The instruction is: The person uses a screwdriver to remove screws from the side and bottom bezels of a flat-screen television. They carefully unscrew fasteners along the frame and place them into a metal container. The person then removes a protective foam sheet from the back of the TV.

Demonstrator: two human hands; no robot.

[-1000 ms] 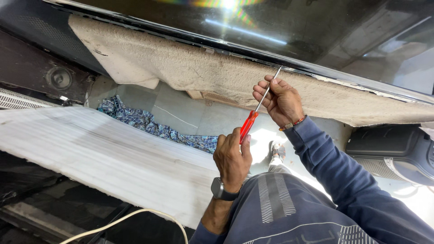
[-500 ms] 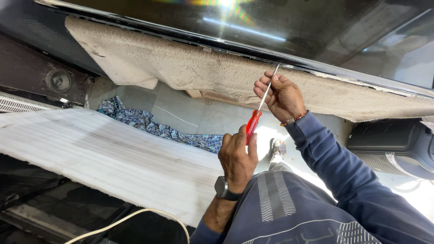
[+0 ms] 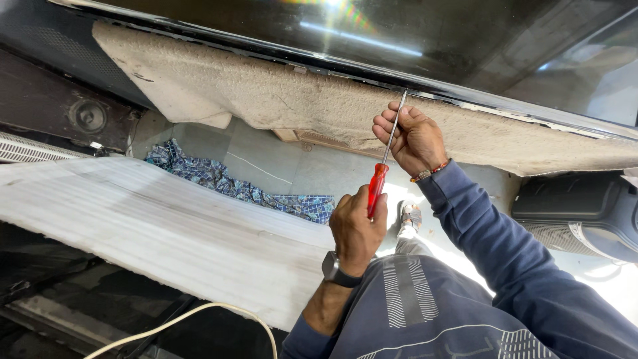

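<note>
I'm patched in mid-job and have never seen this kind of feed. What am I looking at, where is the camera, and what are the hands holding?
There is no machine here: a person works with two bare hands, and the one camera sits on their head, looking along their arms. The left hand is closed on the red handle of a screwdriver. The right hand pinches its metal shaft higher up, steadying the tip where a glossy black panel meets a fuzzy beige pad. To the left lies a white fibrous sheet, with a blue patterned cloth on the floor past it. A white cable runs along the bottom. The person wears a blue sweater, a watch on the left wrist and a bead bracelet on the right.
</note>
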